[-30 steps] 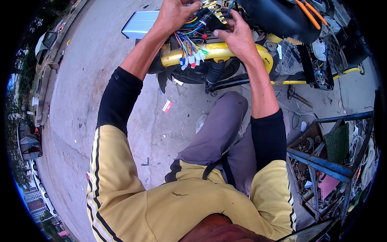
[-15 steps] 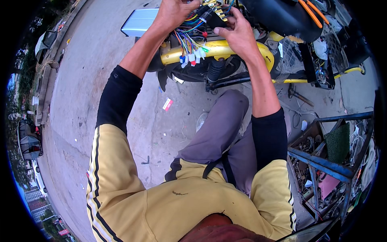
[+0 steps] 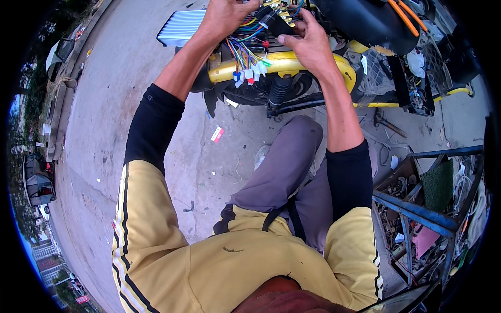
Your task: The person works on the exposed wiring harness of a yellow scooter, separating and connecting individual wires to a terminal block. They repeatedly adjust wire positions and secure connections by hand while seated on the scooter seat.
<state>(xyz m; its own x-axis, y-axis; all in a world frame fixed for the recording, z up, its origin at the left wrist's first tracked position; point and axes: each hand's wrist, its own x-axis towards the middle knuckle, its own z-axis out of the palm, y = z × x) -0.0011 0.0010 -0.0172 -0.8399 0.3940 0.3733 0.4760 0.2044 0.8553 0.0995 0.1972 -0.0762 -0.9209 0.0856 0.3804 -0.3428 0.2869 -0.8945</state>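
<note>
My left hand is pinched at the top edge, beside the gold terminals of a black terminal block; what its fingertips hold is unclear. My right hand grips that block from the right, thumb below it. A silver finned controller box lies left of my hands. Coloured wires hang between my wrists, ending in white, blue, red and green plugs over the yellow frame of a two-wheeler. Its black seat is at my right, with orange-handled pliers on it.
A black box of wiring sits on the vehicle at right. A hammer lies on the concrete below it. A metal-framed cart of scrap and parts stands by my right elbow. A curb, parked vehicles and trees line the far left.
Both hands keep nearly the same grip and place at the wiring, with only very slight shifts. The wires and plugs have barely moved.
</note>
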